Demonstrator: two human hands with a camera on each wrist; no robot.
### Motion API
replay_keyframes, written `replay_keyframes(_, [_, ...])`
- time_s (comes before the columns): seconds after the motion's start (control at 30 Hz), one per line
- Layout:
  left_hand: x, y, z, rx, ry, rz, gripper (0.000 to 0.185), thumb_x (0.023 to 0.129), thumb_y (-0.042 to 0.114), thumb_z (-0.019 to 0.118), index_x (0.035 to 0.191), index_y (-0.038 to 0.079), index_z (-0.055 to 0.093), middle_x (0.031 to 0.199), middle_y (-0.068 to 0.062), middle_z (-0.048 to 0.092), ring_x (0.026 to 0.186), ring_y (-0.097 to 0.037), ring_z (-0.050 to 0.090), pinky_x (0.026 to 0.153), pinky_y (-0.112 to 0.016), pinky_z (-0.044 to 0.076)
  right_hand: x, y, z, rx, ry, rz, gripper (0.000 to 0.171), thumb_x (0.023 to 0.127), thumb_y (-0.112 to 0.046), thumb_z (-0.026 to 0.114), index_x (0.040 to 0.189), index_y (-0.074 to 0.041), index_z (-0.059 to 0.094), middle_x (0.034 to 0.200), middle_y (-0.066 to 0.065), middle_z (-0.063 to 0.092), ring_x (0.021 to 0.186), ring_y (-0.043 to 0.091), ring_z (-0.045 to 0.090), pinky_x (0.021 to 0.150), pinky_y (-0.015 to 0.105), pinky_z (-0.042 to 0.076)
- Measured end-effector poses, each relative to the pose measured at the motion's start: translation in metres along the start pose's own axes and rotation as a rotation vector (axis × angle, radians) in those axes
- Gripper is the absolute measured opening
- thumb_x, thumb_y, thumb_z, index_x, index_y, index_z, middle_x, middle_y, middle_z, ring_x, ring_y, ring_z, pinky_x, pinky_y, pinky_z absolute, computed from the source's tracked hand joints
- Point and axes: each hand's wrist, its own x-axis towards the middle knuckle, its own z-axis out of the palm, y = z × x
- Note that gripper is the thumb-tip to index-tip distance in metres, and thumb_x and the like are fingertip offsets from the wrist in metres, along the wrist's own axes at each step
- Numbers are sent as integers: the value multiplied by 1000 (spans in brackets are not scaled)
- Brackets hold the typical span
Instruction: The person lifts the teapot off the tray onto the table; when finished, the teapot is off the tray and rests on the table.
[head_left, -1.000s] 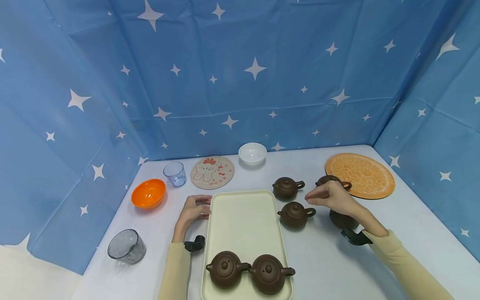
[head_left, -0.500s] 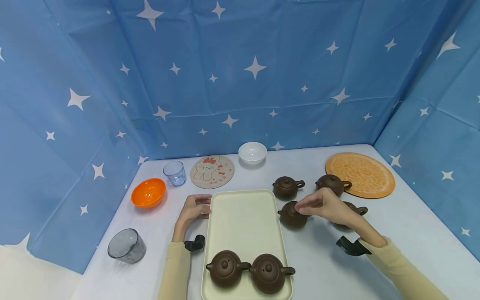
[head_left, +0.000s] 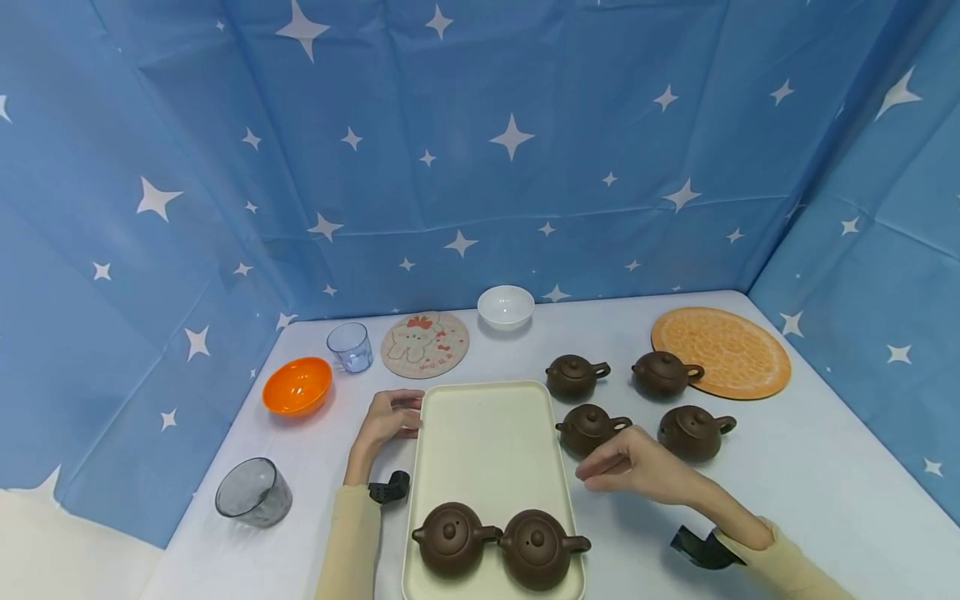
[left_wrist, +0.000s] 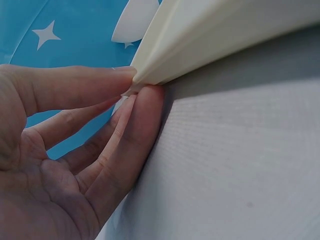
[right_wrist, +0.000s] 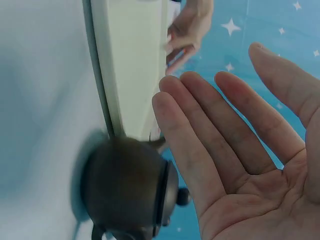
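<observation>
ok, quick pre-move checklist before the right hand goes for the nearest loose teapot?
1. Right hand free: ok, fingers straight, holding nothing.
2. Nearest teapot upright with lid on: ok, standing on the table just beyond the fingers.
3. Left hand steadying the tray: ok, fingers pinch the tray's left edge.
4. Free space on the tray: ok, two teapots fill the near end only; the far part is bare.
5. Handle side reachable: ok, the handle points right, toward the hand.
6. Whether the lid is seated firmly: cannot tell.
</observation>
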Motion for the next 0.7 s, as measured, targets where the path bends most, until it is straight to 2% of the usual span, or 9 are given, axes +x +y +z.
replay_keyframes(0.3, [-20, 25, 1, 3, -51, 1, 53, 72, -17, 59, 125, -15, 54, 113, -33, 57, 72, -19, 65, 65, -37, 61, -12, -3, 24, 51, -29, -20, 24, 84, -15, 72, 98, 5, 72, 93, 15, 73, 83, 10, 70, 72, 26, 59])
replay_keyframes(0.53, [1, -3, 1, -10, 6, 12, 53, 69, -17, 60, 122, -10, 59, 107, -25, 62, 69, -18, 65, 59, -33, 61, -14, 0, 35, 96, -31, -28, 25, 83, -15, 73, 97, 6, 72, 93, 15, 73, 82, 12, 71, 71, 26, 59])
replay_keyframes(0.7, [-5, 5, 0, -19, -19, 5, 53, 70, -18, 60, 123, -12, 57, 109, -29, 60, 71, -18, 65, 61, -34, 61, -17, 1, 42, 111, -42, -22, 27, 83, -16, 74, 98, 6, 72, 94, 14, 73, 83, 12, 71, 70, 25, 59])
